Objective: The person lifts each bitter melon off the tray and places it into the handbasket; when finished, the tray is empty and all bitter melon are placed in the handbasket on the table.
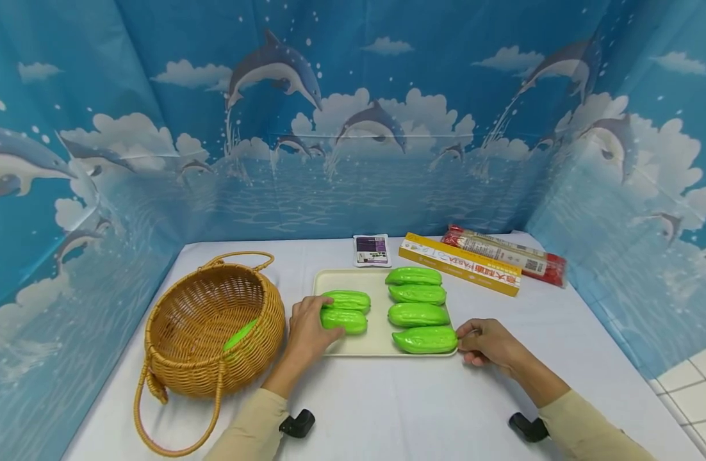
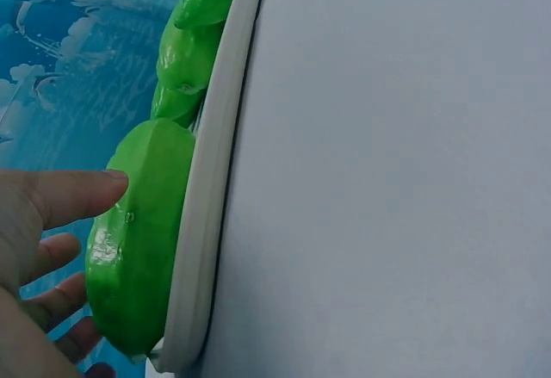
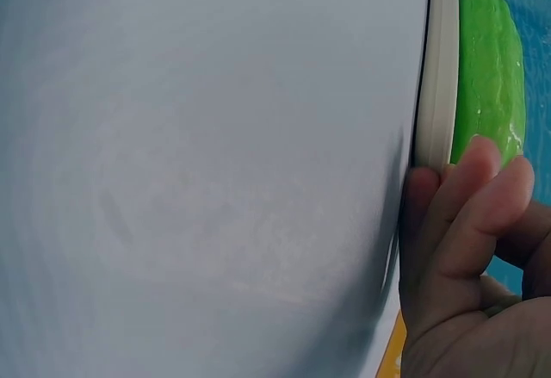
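Observation:
A cream tray (image 1: 371,347) carries glossy green bitter melons in two columns. At its left my left hand (image 1: 307,328) spreads its fingers and thumb around the nearer bitter melon (image 1: 350,322), beside a farther bitter melon (image 1: 353,299). In the left wrist view the thumb (image 2: 90,195) lies straight against a bitter melon's side, the other fingers loosely bent. My right hand (image 1: 491,342) pinches the tray's near right corner with curled fingers, close to the end of the nearest right-column bitter melon (image 1: 425,340). Several bitter melons line that column.
To the left stands a wicker basket (image 1: 163,333) with another green bitter melon (image 1: 240,334) inside and its handle hanging forward. Behind the tray lie a small purple-and-white packet (image 1: 372,250), a yellow pasta box (image 1: 459,264) and a red-ended noodle pack (image 1: 503,255).

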